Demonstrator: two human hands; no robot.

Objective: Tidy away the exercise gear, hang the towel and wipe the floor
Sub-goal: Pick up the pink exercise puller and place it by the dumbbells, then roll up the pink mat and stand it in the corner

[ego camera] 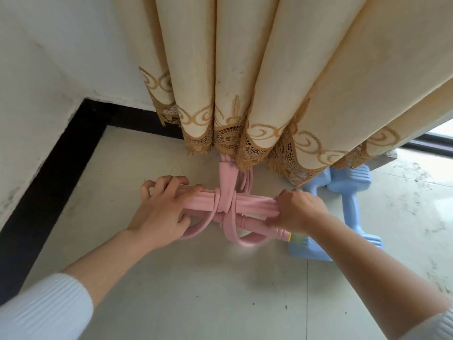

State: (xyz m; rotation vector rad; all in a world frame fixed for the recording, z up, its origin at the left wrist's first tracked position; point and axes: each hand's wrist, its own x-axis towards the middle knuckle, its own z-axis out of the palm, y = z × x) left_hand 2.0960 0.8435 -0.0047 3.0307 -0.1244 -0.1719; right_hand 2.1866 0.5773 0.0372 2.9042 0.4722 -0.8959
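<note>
Between both hands (161, 207): pink resistance band (245, 204)

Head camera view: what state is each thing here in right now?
Pink resistance band: bundled, wrapped round its middle, on the floor.
Left hand: gripping the bundle's left end.
Right hand: gripping the bundle's right end.
Blue dumbbells: lying on the floor, partly under the curtain.
Curtain: hanging, gathered in folds.

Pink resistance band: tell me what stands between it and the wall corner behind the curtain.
The curtain hem hangs over the far end of the pink resistance band, gripped by the left hand and right hand. Two blue dumbbells lie to the right, not in the way.
</note>
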